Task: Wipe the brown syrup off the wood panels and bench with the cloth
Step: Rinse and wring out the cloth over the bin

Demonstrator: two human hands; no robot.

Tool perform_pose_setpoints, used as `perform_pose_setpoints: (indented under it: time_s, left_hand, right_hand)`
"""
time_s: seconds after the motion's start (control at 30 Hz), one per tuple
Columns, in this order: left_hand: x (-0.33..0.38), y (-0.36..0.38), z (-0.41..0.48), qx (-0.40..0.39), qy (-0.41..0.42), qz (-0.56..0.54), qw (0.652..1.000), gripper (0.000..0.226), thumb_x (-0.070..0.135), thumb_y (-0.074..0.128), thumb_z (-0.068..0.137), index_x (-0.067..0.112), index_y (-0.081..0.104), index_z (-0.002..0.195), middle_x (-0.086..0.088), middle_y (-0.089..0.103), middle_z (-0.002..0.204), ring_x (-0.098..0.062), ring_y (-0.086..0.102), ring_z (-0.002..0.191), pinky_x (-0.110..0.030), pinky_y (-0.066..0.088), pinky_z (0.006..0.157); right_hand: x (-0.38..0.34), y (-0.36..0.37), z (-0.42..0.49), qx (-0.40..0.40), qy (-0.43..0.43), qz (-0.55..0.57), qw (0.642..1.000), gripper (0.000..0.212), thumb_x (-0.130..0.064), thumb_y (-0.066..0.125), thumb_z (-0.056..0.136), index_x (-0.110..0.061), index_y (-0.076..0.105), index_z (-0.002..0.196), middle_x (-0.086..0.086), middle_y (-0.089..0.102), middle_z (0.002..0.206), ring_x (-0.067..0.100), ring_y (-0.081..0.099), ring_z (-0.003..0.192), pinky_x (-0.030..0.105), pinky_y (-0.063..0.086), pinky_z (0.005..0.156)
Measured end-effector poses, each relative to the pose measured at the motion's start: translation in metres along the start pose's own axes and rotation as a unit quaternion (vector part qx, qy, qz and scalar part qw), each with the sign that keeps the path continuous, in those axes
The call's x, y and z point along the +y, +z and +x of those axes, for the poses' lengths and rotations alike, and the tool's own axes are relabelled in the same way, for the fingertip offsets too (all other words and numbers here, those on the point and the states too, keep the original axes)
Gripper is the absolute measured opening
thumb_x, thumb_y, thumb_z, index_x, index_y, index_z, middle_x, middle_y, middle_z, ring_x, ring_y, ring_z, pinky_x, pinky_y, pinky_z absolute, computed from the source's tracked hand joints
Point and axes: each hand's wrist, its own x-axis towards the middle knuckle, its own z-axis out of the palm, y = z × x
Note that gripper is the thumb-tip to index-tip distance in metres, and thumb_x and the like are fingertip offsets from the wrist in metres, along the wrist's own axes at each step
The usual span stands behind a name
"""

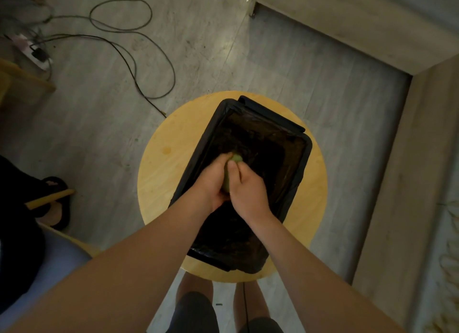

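Both the left hand and right hand grip the green cloth squeezed between them, above the black-lined bin on the round table.

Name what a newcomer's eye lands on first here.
The left hand and right hand meet at centre, gripping a greenish cloth over a black bag-lined bin. The bin stands on a round yellow wooden stool. Black cables loop across the grey floor at upper left.
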Motion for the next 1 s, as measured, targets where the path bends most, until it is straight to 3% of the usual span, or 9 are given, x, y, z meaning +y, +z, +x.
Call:
perform_pose_setpoints:
  time_s: [0.07, 0.13, 0.27, 0.4, 0.53, 0.6, 0.73, 0.87, 1.0]
  left_hand:
    - [0.000, -0.001, 0.001, -0.026, 0.007, 0.016, 1.000, 0.052, 0.031, 0.048, 0.106, 0.016, 0.072, 0.063, -0.001, 0.064, 0.060, -0.014, 0.065, 0.059, -0.022, 0.051, 0.055]
    - [-0.001, -0.001, 0.000, -0.044, 0.024, 0.016, 0.999, 0.059, 0.022, 0.045, 0.109, 0.016, 0.066, 0.054, 0.000, 0.057, 0.053, -0.012, 0.058, 0.046, -0.018, 0.046, 0.045]
    - [-0.001, 0.001, -0.009, -0.034, 0.056, 0.021, 0.998, 0.033, 0.002, 0.051, 0.101, 0.007, 0.068, 0.074, -0.009, 0.064, 0.071, -0.021, 0.065, 0.068, -0.028, 0.057, 0.063]
    - [-0.008, 0.004, -0.015, -0.013, 0.070, 0.029, 0.997, 0.027, 0.002, 0.048, 0.102, -0.004, 0.072, 0.113, -0.021, 0.074, 0.103, -0.026, 0.073, 0.092, -0.037, 0.062, 0.078]
    - [-0.005, 0.002, -0.011, 0.036, 0.041, -0.018, 0.998, 0.033, 0.036, 0.044, 0.108, 0.015, 0.064, 0.125, -0.013, 0.073, 0.118, -0.029, 0.069, 0.108, -0.051, 0.060, 0.088]
    - [-0.003, 0.002, -0.009, 0.041, 0.016, 0.004, 0.999, 0.038, 0.045, 0.046, 0.106, 0.020, 0.060, 0.132, -0.010, 0.070, 0.123, -0.030, 0.068, 0.111, -0.055, 0.058, 0.091]
    - [0.002, 0.000, -0.007, 0.031, -0.016, -0.009, 0.999, 0.042, 0.047, 0.052, 0.104, 0.016, 0.067, 0.128, -0.011, 0.075, 0.115, -0.028, 0.070, 0.108, -0.043, 0.058, 0.086]
    - [0.006, -0.009, -0.002, 0.009, -0.016, 0.021, 1.000, 0.043, 0.028, 0.045, 0.107, 0.009, 0.063, 0.072, -0.005, 0.064, 0.058, -0.016, 0.066, 0.054, -0.022, 0.052, 0.054]
    - [0.005, -0.010, -0.004, 0.004, 0.024, 0.059, 0.998, 0.046, 0.005, 0.039, 0.106, 0.009, 0.051, 0.062, -0.004, 0.050, 0.052, -0.012, 0.054, 0.039, -0.016, 0.044, 0.041]
  right_hand:
    - [-0.007, -0.003, -0.009, 0.025, -0.076, -0.007, 0.997, 0.044, -0.035, 0.042, 0.106, -0.024, 0.048, 0.063, -0.005, 0.049, 0.061, 0.012, 0.053, 0.060, 0.032, 0.041, 0.056]
    - [-0.010, -0.003, -0.012, 0.044, -0.123, -0.046, 0.990, 0.040, -0.031, 0.040, 0.098, -0.030, 0.033, 0.058, -0.007, 0.040, 0.057, 0.013, 0.046, 0.056, 0.028, 0.033, 0.054]
    - [0.002, -0.005, 0.005, 0.060, -0.138, -0.136, 0.979, 0.036, -0.039, 0.032, 0.093, -0.021, 0.043, 0.064, -0.006, 0.046, 0.063, 0.019, 0.051, 0.059, 0.031, 0.036, 0.055]
    - [0.017, -0.011, 0.041, 0.063, -0.049, -0.226, 0.971, 0.043, -0.037, 0.035, 0.105, -0.006, 0.063, 0.095, 0.017, 0.063, 0.097, 0.038, 0.063, 0.090, 0.040, 0.045, 0.069]
    - [0.012, 0.007, 0.035, 0.142, 0.069, -0.175, 0.972, 0.033, -0.032, 0.043, 0.108, -0.014, 0.046, 0.136, 0.019, 0.042, 0.132, 0.039, 0.047, 0.116, 0.046, 0.047, 0.089]
    - [0.015, 0.014, 0.031, 0.088, 0.174, -0.116, 0.974, 0.036, -0.033, 0.038, 0.111, -0.015, 0.042, 0.142, 0.020, 0.038, 0.138, 0.041, 0.050, 0.116, 0.044, 0.046, 0.092]
    - [0.010, 0.017, 0.014, -0.018, 0.115, -0.007, 0.993, 0.038, -0.040, 0.033, 0.112, -0.015, 0.061, 0.119, 0.011, 0.060, 0.115, 0.023, 0.060, 0.095, 0.036, 0.048, 0.080]
    - [-0.007, 0.009, -0.014, 0.026, -0.075, -0.009, 0.997, 0.040, -0.040, 0.037, 0.105, -0.020, 0.058, 0.077, -0.004, 0.057, 0.078, 0.013, 0.058, 0.076, 0.032, 0.048, 0.067]
    - [-0.004, 0.016, -0.016, 0.101, -0.187, -0.104, 0.972, 0.042, -0.028, 0.037, 0.099, -0.016, 0.048, 0.061, -0.001, 0.049, 0.061, 0.018, 0.052, 0.057, 0.034, 0.043, 0.049]
